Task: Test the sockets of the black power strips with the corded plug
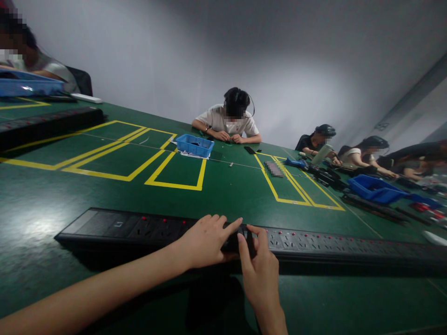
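Note:
A long black power strip (324, 246) with rows of sockets and small red marks lies across the green table in front of me. My left hand (206, 242) reaches over it from the left, fingers curled across the top and thumb low on the near side, gripping it. Close beside, my right hand (260, 260) has thumb and forefinger round a small black piece (248, 239) on the strip's top. Dark and partly covered by the fingers, that piece does not show its exact kind.
Yellow tape (174, 186) marks rectangles on the table. Across from me a person (230, 121) works behind a light-blue basket (194, 146). At right are a blue bin (377, 188), black parts and several people. Another black strip (49, 123) lies at left.

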The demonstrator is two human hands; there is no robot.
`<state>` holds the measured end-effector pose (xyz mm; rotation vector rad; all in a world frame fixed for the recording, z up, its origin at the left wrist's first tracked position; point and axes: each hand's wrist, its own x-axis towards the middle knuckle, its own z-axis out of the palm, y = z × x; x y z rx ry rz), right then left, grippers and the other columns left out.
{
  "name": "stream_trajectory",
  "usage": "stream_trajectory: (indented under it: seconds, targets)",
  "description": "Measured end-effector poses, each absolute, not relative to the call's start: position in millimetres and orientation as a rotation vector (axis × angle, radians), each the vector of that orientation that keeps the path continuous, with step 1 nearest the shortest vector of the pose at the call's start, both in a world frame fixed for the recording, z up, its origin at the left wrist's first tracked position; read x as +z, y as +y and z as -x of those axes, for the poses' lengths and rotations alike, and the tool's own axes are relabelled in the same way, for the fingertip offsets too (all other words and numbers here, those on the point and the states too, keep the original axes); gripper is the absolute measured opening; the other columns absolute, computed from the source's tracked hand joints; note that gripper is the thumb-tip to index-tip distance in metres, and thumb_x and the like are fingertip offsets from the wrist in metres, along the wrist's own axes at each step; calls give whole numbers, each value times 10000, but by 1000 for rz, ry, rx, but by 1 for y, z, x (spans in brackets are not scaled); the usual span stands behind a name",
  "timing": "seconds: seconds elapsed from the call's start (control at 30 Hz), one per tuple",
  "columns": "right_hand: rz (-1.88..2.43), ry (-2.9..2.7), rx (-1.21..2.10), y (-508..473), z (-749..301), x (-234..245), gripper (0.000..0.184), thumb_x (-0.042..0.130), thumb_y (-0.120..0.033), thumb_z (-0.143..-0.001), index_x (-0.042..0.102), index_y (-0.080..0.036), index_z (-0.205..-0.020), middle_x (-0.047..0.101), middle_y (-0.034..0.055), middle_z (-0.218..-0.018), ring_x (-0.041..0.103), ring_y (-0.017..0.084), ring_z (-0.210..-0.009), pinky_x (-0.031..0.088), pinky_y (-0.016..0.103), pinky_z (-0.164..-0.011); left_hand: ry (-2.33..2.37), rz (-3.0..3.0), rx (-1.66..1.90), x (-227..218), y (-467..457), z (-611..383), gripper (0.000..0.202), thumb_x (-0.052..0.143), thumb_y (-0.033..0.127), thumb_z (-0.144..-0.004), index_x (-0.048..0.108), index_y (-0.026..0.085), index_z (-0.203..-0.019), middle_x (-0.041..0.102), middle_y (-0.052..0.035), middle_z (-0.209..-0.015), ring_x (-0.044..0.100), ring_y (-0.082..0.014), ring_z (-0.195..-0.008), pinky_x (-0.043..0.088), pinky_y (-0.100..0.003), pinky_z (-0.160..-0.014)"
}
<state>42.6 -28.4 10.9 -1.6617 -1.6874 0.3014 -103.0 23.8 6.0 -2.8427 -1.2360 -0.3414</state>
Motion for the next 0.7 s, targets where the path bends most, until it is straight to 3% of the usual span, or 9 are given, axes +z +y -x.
stream_trajectory:
  seconds: [0.7]
  targets:
    - [1657, -1683, 308, -28, -44, 9, 325, 395, -417, -842, 488, -189, -1055, 666, 26, -719, 637, 179, -608, 421, 223, -507, -1236, 2846, -360, 5, 24, 103, 694, 414, 581, -784, 275, 202, -1349, 548, -118, -1018, 526, -270, -895, 393, -393, -767]
